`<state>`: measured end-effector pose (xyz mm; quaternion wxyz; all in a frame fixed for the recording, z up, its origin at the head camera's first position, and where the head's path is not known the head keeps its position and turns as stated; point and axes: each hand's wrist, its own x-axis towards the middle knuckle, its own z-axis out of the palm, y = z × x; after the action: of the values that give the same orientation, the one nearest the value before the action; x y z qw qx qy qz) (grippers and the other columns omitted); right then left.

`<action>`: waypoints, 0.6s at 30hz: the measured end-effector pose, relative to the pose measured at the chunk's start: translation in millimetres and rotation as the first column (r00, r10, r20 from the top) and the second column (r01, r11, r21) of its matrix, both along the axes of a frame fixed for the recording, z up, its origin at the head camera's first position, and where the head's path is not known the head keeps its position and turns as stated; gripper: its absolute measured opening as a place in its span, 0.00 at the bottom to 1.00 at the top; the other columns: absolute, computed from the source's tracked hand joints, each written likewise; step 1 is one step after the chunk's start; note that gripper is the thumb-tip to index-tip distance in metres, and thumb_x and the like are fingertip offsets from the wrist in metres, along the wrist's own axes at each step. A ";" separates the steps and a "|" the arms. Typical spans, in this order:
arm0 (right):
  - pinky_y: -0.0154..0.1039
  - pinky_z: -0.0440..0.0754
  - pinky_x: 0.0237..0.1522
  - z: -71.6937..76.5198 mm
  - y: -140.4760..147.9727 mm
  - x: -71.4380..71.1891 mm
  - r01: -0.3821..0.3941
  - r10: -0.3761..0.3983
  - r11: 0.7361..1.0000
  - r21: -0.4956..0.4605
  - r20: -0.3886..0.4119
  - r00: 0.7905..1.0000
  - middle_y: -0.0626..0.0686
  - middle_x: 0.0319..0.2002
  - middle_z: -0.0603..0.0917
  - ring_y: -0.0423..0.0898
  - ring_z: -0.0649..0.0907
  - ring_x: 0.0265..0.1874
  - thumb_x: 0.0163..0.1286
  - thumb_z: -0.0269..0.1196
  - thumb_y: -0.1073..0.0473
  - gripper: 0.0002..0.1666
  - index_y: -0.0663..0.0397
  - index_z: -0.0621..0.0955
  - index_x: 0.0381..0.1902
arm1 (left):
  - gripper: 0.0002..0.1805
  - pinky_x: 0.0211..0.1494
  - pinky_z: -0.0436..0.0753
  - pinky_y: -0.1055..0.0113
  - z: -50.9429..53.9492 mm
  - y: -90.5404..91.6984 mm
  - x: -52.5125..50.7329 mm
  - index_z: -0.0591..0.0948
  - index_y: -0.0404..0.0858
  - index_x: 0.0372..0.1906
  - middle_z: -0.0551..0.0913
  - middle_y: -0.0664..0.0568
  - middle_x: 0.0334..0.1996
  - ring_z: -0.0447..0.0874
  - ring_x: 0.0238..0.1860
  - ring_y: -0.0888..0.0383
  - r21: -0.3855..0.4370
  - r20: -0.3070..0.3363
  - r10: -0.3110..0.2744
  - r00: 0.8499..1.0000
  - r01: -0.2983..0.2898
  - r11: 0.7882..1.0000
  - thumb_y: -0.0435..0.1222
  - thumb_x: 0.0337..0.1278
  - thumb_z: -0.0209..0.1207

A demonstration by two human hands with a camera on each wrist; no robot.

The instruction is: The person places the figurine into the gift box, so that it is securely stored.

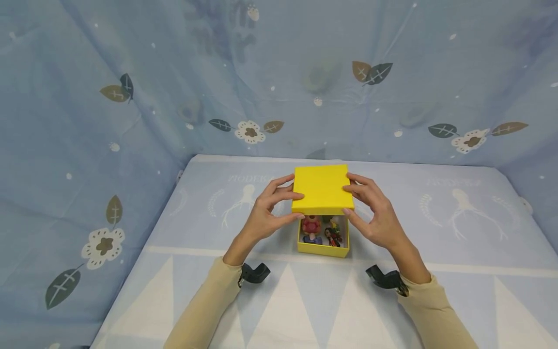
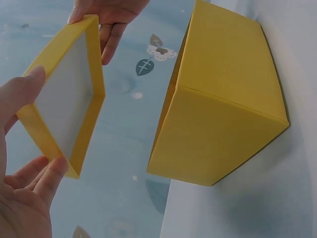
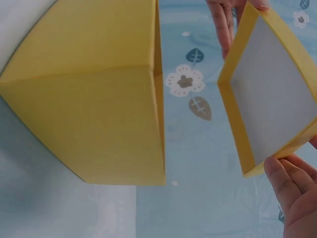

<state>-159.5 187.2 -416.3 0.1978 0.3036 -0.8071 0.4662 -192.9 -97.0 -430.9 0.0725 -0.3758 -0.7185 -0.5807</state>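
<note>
A yellow box lid [image 1: 322, 189] is held between both hands in the head view, raised above a yellow box [image 1: 323, 250]. My left hand [image 1: 270, 213] grips the lid's left side, thumb at the near corner. The opposite side is gripped by my right hand [image 1: 377, 213]. Inside the box lie small toy figures, among them a pinkish-red one [image 1: 311, 225] and a red-and-black one [image 1: 333, 237]; the lid hides the box's far part. Both wrist views show a gap between the lid's white inner face [image 2: 67, 99] and the box [image 3: 99, 114].
The box stands on a table covered with a pale blue and white patterned cloth [image 1: 287, 300]. Blue cloth [image 1: 279, 87] with leaves and flowers hangs behind and at the sides. A black wrist mount [image 1: 255, 274] sticks out from each sleeve.
</note>
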 end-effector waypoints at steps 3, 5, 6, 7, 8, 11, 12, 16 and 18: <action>0.28 0.71 0.64 -2.0 0.5 2.6 0.005 -0.005 1.000 0.000 0.004 1.000 0.61 0.69 0.67 0.59 0.71 0.68 0.55 0.68 0.74 0.31 0.63 0.77 0.58 | 0.22 0.67 0.75 0.60 0.9 0.7 -0.1 0.83 0.31 0.51 0.63 0.40 0.71 0.73 0.65 0.44 0.006 -0.028 -0.021 0.999 0.021 1.000 0.25 0.47 0.70; 0.27 0.71 0.64 -3.4 0.9 4.4 0.009 -0.009 1.000 0.003 -0.008 1.000 0.62 0.68 0.67 0.61 0.70 0.67 0.54 0.68 0.74 0.31 0.62 0.78 0.58 | 0.21 0.67 0.75 0.59 1.4 1.6 0.6 0.84 0.31 0.51 0.63 0.38 0.71 0.73 0.65 0.43 0.006 -0.044 -0.030 0.999 0.030 1.000 0.24 0.47 0.70; 0.26 0.71 0.64 -4.2 1.2 5.2 0.012 -0.012 1.000 0.004 -0.009 1.000 0.62 0.69 0.67 0.61 0.70 0.68 0.54 0.68 0.74 0.31 0.62 0.78 0.58 | 0.21 0.67 0.75 0.59 1.5 2.1 1.0 0.84 0.30 0.51 0.63 0.37 0.70 0.73 0.65 0.43 0.007 -0.052 -0.034 0.998 0.034 0.999 0.24 0.47 0.70; 0.26 0.71 0.63 -4.9 1.6 5.8 0.016 -0.015 1.000 0.005 -0.008 1.000 0.62 0.69 0.67 0.62 0.70 0.67 0.54 0.68 0.74 0.30 0.62 0.78 0.58 | 0.21 0.68 0.74 0.58 1.7 2.7 1.2 0.84 0.30 0.50 0.63 0.37 0.70 0.73 0.65 0.42 0.008 -0.060 -0.037 0.998 0.038 0.999 0.23 0.46 0.70; 0.26 0.71 0.63 -5.4 2.0 6.5 0.019 -0.019 1.000 0.005 -0.008 1.000 0.61 0.68 0.68 0.62 0.70 0.67 0.54 0.68 0.74 0.30 0.61 0.78 0.57 | 0.21 0.68 0.74 0.58 2.2 3.1 1.9 0.84 0.30 0.50 0.63 0.36 0.70 0.73 0.64 0.42 0.008 -0.066 -0.039 0.997 0.040 0.999 0.23 0.46 0.70; 0.25 0.70 0.63 -5.5 2.8 9.2 0.029 -0.029 0.999 0.017 -0.005 1.000 0.61 0.69 0.68 0.61 0.70 0.67 0.54 0.68 0.74 0.31 0.61 0.78 0.57 | 0.21 0.68 0.74 0.57 2.0 3.9 3.2 0.84 0.30 0.50 0.63 0.36 0.70 0.74 0.64 0.42 0.005 -0.081 -0.042 0.996 0.042 0.999 0.23 0.45 0.70; 0.25 0.70 0.63 -5.7 3.0 10.3 0.033 -0.033 0.999 0.022 -0.003 0.999 0.61 0.69 0.67 0.61 0.70 0.67 0.54 0.68 0.74 0.31 0.61 0.78 0.58 | 0.21 0.68 0.74 0.57 1.6 4.1 3.6 0.84 0.30 0.50 0.63 0.36 0.70 0.74 0.64 0.42 0.003 -0.084 -0.042 0.996 0.042 0.999 0.23 0.45 0.70; 0.23 0.70 0.62 -7.5 3.5 15.6 0.042 -0.041 0.999 0.031 -0.010 0.999 0.62 0.68 0.68 0.62 0.71 0.67 0.51 0.70 0.75 0.33 0.60 0.78 0.57 | 0.21 0.68 0.74 0.57 -1.2 5.1 5.8 0.84 0.30 0.50 0.63 0.36 0.70 0.74 0.64 0.42 -0.015 -0.083 -0.041 0.996 0.040 0.999 0.24 0.46 0.71; 0.23 0.69 0.62 -9.8 3.9 18.5 0.040 -0.040 0.999 0.031 -0.008 0.999 0.62 0.68 0.68 0.63 0.71 0.67 0.51 0.70 0.75 0.33 0.60 0.78 0.58 | 0.21 0.68 0.74 0.57 -3.3 5.6 7.3 0.84 0.30 0.50 0.63 0.36 0.70 0.74 0.64 0.42 -0.027 -0.078 -0.038 0.996 0.036 0.999 0.24 0.45 0.71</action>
<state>-141.0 191.1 -426.2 0.2050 0.2923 -0.8195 0.4483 -185.6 -91.4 -434.2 0.0850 -0.4123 -0.7154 -0.5576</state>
